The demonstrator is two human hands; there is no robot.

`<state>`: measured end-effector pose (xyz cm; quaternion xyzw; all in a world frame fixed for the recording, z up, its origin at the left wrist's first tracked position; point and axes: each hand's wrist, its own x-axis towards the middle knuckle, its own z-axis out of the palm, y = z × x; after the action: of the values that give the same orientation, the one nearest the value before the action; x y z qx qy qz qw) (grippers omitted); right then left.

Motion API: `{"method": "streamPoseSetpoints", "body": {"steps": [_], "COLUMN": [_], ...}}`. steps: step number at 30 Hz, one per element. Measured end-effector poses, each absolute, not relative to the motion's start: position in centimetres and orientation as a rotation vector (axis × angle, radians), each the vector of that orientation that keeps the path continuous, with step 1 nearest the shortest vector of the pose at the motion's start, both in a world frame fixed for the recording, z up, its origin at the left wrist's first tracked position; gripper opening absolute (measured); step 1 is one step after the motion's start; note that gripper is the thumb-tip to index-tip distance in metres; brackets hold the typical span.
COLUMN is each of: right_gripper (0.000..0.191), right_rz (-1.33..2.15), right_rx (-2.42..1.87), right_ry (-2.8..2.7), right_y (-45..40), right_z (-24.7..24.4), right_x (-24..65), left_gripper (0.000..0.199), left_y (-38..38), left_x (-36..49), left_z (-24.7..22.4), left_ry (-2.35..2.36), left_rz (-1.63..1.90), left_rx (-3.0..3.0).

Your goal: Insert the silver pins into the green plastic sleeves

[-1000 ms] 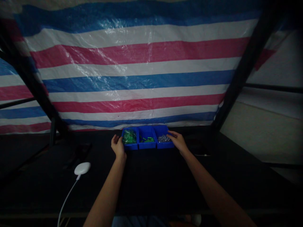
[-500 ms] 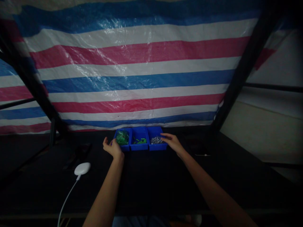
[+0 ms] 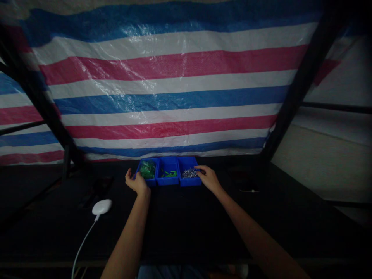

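Bins (image 3: 167,181) (three, blue) are flanked and touched at their outer edges by the half-open left hand (image 3: 138,183) and narrowly opened right hand (image 3: 210,178).

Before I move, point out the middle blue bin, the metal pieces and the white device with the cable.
Middle blue bin (image 3: 167,181): head view, on its front wall.
Metal pieces (image 3: 189,173): head view, middle of the pile.
White device (image 3: 102,206): head view, on its rounded body.
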<state>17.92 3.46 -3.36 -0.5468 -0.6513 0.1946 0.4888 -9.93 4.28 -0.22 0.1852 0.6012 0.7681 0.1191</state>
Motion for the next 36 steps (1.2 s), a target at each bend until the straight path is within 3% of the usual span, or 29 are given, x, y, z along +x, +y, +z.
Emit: {"method": "streamPoseSetpoints", "body": {"steps": [9,25,36], "right_gripper": [0.027,0.046,0.032], "right_rz": [0.358,0.714,0.665], "right_rx": [-1.445,-1.268,-1.117], "right_ry": [-1.618,-1.533,-1.652], "right_y": [3.3,3.6,3.1], "right_z": [-3.1,-4.0,-3.8], "right_x": [18.3,17.6,17.1], "left_gripper": [0.035,0.029,0.026], "left_y": [4.8,5.2,5.6], "left_x": [-10.4,-10.7,-11.7], "left_z": [-0.7,-1.1,-1.2], "left_ry": [1.669,1.58,1.587], "left_rz": [2.335,2.337,2.381], "left_rx": [0.587,0.602,0.551]}}
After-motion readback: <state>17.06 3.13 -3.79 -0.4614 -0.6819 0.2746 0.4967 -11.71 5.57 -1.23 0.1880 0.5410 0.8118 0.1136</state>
